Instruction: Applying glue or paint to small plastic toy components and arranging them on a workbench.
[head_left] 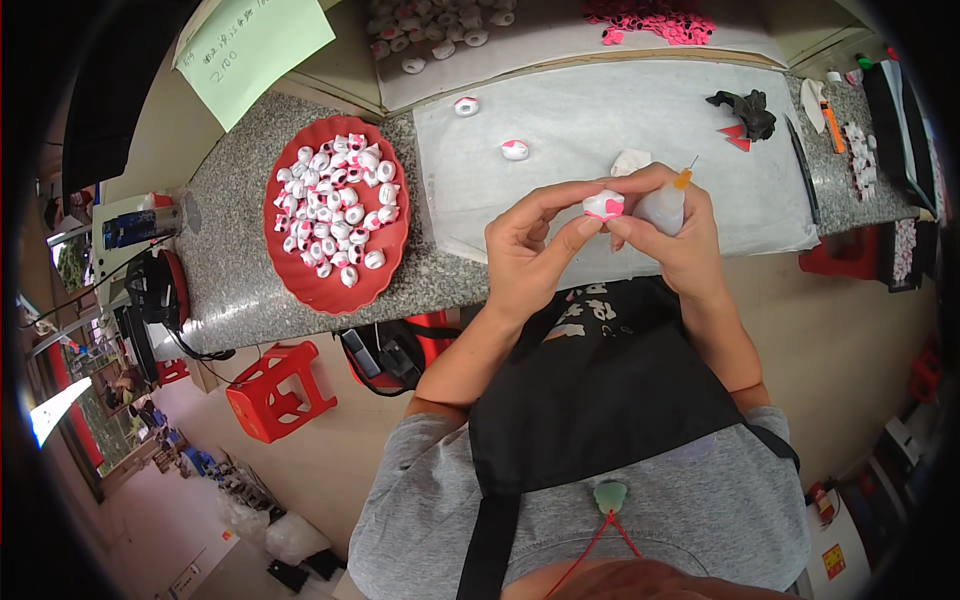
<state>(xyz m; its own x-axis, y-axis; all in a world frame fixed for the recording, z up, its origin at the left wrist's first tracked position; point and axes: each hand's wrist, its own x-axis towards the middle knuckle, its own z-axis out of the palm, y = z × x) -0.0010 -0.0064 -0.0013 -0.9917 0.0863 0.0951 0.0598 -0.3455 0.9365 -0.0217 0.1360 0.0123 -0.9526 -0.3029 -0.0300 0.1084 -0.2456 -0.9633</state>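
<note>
Between the thumb and fingers of my left hand [530, 240] is a small white figure with a pink patch [603, 206]. My right hand [690, 245] is closed around a translucent squeeze bottle [662, 208] with an orange collar and a thin needle tip that points up and away. Its thumb and fingertips also come against the right side of the figure. Both hands are over the near edge of a white sheet [560, 190]. Two similar figures, one farther back [466, 106] and one nearer [515, 149], lie on that sheet. Behind my right fingers sits a white scrap [630, 162].
A red scalloped tray [345, 298] heaped with similar figures stands on the speckled counter at left. Pink pieces [655, 25] and more white figures [440, 25] are piled at the back. Black crumpled material [752, 112], red scraps [735, 137] and an orange-handled tool [831, 125] lie at right.
</note>
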